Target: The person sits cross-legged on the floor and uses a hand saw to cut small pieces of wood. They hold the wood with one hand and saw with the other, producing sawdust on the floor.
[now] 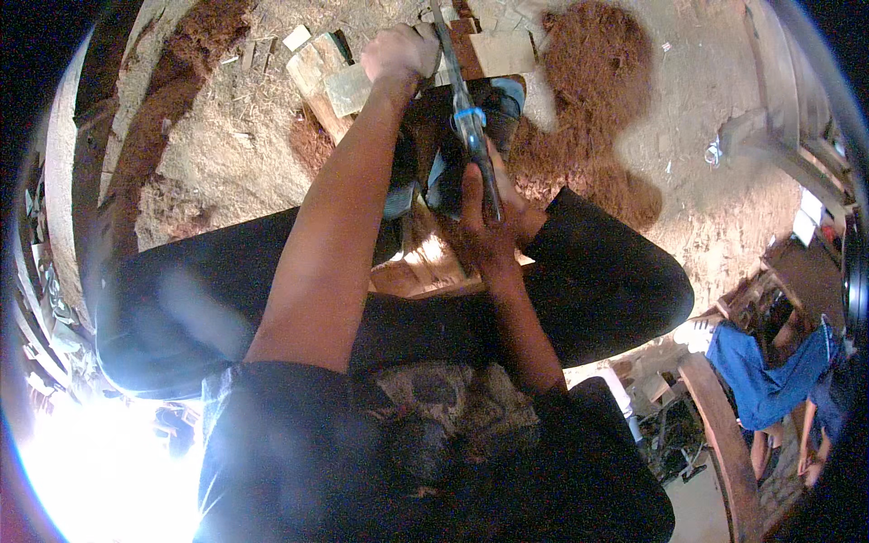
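My left hand (398, 52) is stretched far forward, its fingers curled down over the pieces of wood near the top edge. What lies under those fingers is hidden. A pale wooden block (350, 89) is right beside its wrist. My right hand (489, 213) closes round the dark handle of a long, narrow metal tool (462, 100) with a light blue band near its middle. The tool slants away from me, and its far end passes close to my left hand. Blur keeps its exact kind from showing.
A longer piece of wood (314, 72) lies left of the block, another block (503, 52) right of the tool. Reddish sawdust or shavings (597, 109) cover the ground. A person in blue clothing (769, 371) is at the right, near a curved wooden beam (720, 434). Bright light glares lower left.
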